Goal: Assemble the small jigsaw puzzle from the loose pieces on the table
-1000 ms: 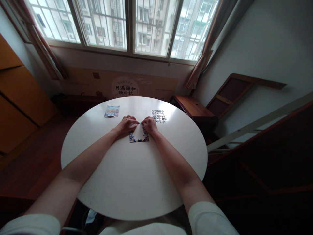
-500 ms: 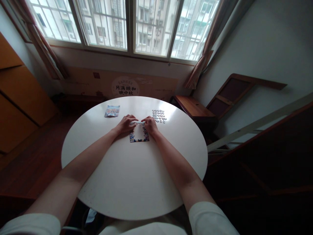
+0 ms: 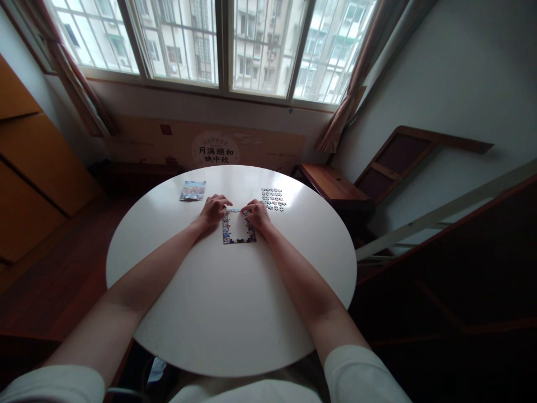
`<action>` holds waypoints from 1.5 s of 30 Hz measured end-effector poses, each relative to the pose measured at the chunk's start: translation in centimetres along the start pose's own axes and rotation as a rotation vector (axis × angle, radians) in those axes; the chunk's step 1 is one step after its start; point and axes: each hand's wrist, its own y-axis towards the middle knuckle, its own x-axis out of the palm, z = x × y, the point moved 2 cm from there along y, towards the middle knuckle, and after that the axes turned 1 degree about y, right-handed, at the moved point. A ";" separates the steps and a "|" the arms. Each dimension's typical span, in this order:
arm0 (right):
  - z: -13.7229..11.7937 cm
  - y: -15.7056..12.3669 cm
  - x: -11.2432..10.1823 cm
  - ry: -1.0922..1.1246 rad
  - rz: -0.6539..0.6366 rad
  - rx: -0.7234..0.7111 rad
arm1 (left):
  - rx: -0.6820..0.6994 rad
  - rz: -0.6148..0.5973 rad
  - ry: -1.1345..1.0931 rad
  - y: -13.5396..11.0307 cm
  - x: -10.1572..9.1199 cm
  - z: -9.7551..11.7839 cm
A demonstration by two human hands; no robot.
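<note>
A small jigsaw frame (image 3: 238, 239), only its coloured border assembled, lies on the round white table (image 3: 230, 302). My left hand (image 3: 213, 210) rests at the frame's top left corner, fingers curled down onto the table. My right hand (image 3: 257, 214) sits at the top right corner, its fingertips pinched on the frame's upper edge. Whether a loose piece is between the fingers is too small to see.
A heap of loose puzzle pieces (image 3: 273, 198) lies behind my right hand. A printed picture card (image 3: 192, 190) lies at the back left of the table. A wooden side table (image 3: 333, 184) stands to the right, and orange cabinets (image 3: 29, 162) to the left.
My left hand has drawn slightly left, away from the right one, uncovering the frame's top left corner. My right hand stays on the upper edge.
</note>
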 end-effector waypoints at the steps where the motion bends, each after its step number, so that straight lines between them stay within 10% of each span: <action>1: 0.0 0.0 0.0 0.000 -0.001 0.003 | -0.001 0.003 0.000 0.0 0.0 0.0; 28: -0.1 0.0 -0.1 0.000 0.034 0.022 | -0.007 -0.002 -0.119 0.6 0.5 -1.1; 39: 0.3 0.2 0.1 0.060 0.109 0.024 | -0.103 -0.650 0.021 1.1 -4.6 -0.3; 45: 0.5 0.1 0.1 0.094 0.148 0.031 | -0.150 -0.802 0.124 0.6 -5.2 0.7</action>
